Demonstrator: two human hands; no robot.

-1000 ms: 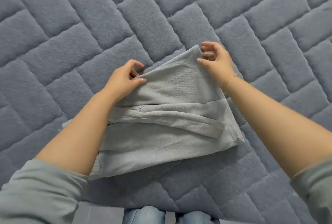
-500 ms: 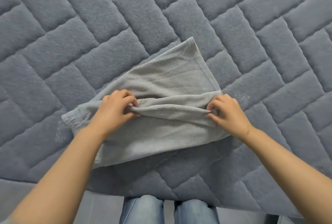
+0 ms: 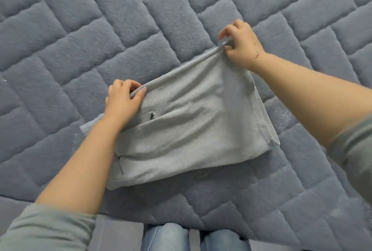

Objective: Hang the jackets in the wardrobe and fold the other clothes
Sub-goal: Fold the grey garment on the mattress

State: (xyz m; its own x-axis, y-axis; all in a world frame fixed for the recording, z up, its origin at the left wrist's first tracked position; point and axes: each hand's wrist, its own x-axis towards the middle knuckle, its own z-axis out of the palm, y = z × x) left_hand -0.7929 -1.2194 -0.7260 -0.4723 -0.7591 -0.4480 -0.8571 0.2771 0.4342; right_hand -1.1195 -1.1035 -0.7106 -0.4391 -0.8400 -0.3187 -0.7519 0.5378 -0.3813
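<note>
A grey garment (image 3: 191,126), folded into a rough rectangle, lies on the quilted blue-grey bedspread (image 3: 80,39) near the bed's near edge. The left hand (image 3: 122,102) pinches the garment's far left corner between thumb and curled fingers, and the right hand (image 3: 240,45) pinches its far right corner, lifted slightly; the near folded edge rests flat on the bedspread
</note>
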